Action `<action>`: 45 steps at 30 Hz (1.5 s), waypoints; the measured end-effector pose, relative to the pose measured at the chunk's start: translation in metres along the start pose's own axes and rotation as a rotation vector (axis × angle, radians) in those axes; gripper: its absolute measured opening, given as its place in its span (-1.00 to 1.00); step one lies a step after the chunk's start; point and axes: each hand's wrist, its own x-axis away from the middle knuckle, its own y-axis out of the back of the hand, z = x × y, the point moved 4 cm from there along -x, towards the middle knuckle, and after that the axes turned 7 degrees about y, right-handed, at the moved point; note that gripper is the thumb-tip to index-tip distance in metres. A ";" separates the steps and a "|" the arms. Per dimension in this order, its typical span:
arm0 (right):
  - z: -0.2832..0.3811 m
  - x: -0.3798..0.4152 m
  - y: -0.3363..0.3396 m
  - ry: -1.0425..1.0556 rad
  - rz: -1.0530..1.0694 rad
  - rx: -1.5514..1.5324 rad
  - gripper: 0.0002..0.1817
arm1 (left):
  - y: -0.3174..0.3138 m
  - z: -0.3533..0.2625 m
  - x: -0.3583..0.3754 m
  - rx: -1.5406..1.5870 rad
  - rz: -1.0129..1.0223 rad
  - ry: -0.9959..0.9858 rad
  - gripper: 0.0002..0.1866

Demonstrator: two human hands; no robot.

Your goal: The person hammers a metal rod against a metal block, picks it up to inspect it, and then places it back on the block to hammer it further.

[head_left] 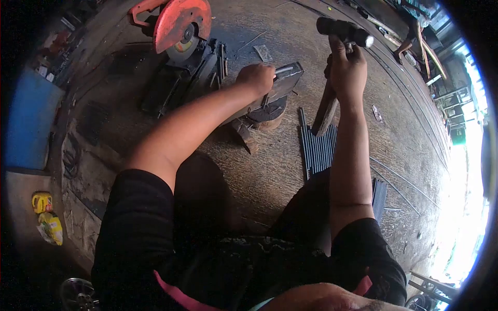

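Note:
My right hand is closed round the wooden handle of a hammer, close below its dark double-faced head. The hammer is raised, and its handle slants down past my wrist. My left hand is closed on a thin metal rod, whose end shows past my fingers on top of a steel block. Beneath the block is a round wooden stump. To the right of the stump, a row of dark metal rods lies side by side on the floor.
A cut-off saw with a red guard stands at the upper left. Long rods and a second bundle of rods lie at the right. A bent-over person is at the far right. Yellow packages lie at the left.

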 end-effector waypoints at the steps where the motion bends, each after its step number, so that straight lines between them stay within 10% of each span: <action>1: -0.016 -0.004 -0.006 0.081 0.012 0.080 -0.59 | 0.000 -0.001 0.002 0.000 0.038 0.025 -0.72; 4: -0.098 0.000 -0.037 0.027 0.363 0.655 -0.50 | -0.006 -0.002 -0.003 -0.041 0.029 0.015 -0.75; 9: -0.101 0.013 -0.036 -0.199 0.529 0.571 -0.46 | 0.012 0.003 0.000 -0.043 -0.012 0.063 -0.73; 20: -0.094 -0.013 -0.029 0.100 0.145 0.327 -0.62 | -0.004 0.003 -0.005 -0.040 0.106 0.023 -0.72; 22: -0.110 0.009 -0.058 0.760 0.406 0.997 -0.61 | -0.008 0.003 -0.008 -0.029 0.087 0.035 -0.72; 23: -0.110 0.010 -0.057 0.760 0.399 0.995 -0.61 | -0.009 0.008 -0.008 -0.025 0.105 0.062 -0.72; 25: -0.104 0.014 -0.045 -0.190 0.409 0.378 -0.57 | -0.001 0.010 -0.005 -0.042 0.093 0.062 -0.72; 45: -0.124 0.027 -0.037 -0.430 0.296 0.094 -0.54 | -0.017 0.025 0.000 0.147 0.192 0.150 -0.58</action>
